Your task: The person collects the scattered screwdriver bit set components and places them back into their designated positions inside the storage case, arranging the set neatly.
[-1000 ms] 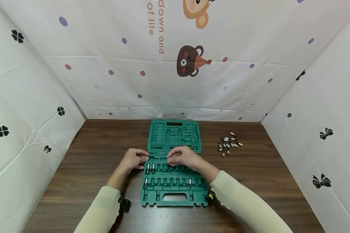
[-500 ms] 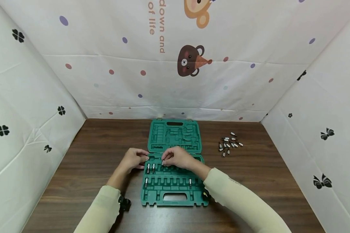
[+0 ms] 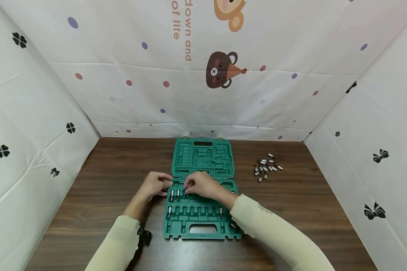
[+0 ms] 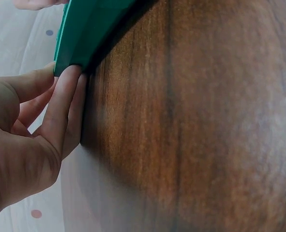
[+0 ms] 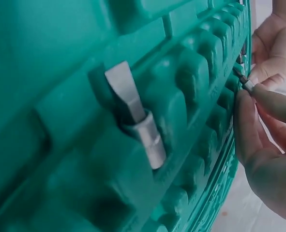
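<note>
A green plastic tool case (image 3: 179,228) lies unfolded on the table, its moulded slots facing up. My left hand (image 3: 152,185) holds the case's left edge near the hinge; in the left wrist view the thumb and fingers pinch its green corner. With thumb and fingertips, my right hand (image 3: 203,184) pinches a small bit socket (image 5: 249,86), silver with a dark tip, over the upper slot row. Just left of it, two bit sockets (image 3: 178,194) sit in that row. The lower row holds another bit socket (image 3: 170,212) at left and a flat-blade bit socket (image 5: 150,145) at right.
Several loose bit sockets (image 3: 265,169) lie in a cluster on the brown wooden table (image 3: 122,158), right of the case. The case's lid half (image 3: 203,143) lies toward the back wall. White patterned sheets (image 3: 122,101) enclose the table's back and sides.
My right hand has moved left along the upper slot row with the bit socket, now close to the two seated ones. The left hand stays at the case edge.
</note>
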Demonstrator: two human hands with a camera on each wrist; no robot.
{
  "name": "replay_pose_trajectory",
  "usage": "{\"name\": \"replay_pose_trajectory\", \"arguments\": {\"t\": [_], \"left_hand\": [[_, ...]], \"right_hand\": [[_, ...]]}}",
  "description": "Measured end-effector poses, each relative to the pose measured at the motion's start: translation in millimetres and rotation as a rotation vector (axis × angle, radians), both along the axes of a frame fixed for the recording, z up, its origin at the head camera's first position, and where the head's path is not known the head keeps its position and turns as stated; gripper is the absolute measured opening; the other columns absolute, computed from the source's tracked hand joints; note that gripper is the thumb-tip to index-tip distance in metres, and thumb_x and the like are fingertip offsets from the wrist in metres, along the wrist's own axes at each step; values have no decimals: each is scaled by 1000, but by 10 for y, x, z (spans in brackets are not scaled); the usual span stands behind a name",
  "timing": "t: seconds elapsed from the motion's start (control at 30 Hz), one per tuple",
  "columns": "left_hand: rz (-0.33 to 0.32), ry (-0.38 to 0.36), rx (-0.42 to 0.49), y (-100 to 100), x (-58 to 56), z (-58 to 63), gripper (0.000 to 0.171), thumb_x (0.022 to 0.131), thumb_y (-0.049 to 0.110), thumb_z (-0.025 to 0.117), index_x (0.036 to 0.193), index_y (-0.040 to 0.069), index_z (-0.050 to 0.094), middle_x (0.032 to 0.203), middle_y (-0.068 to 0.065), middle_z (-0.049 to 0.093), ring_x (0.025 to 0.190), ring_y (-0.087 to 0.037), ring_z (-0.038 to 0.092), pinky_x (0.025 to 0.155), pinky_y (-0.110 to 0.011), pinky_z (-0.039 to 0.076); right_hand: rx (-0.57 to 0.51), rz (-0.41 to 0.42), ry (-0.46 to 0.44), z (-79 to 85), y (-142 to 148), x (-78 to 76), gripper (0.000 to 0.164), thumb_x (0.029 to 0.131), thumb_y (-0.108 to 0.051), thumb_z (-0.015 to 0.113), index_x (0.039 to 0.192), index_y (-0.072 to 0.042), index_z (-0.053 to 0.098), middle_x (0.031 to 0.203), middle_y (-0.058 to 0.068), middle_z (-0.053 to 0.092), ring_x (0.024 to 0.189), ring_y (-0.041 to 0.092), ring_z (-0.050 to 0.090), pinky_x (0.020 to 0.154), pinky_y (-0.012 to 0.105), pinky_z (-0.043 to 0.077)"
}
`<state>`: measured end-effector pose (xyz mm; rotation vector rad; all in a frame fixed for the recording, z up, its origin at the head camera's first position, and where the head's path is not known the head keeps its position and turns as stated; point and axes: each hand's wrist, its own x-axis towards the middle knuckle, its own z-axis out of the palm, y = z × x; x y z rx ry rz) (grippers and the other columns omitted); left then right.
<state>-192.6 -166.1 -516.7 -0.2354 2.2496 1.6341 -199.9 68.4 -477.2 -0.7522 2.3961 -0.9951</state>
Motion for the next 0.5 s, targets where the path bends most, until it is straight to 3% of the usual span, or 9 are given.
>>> {"name": "replay_pose_trajectory", "arguments": {"t": [0.27,0.5], "left_hand": [[-6,-3,11,-2,-1,13,22,99,3,68,120,-1,74,115,-17,71,82,-16,69,63,-35,64],[-9,3,13,-10,-3,-1,23,99,2,67,121,-2,73,114,-18,71,79,-15,69,63,-35,64]], "right_hand": [[58,53,115,-10,-87,39,4,96,-13,76,100,-12,77,93,-3,74,78,1,64,72,20,55],[104,56,141,-20,-139,40,4,96,-13,75,100,-12,77,94,-2,74,79,2,64,71,19,55]]}}
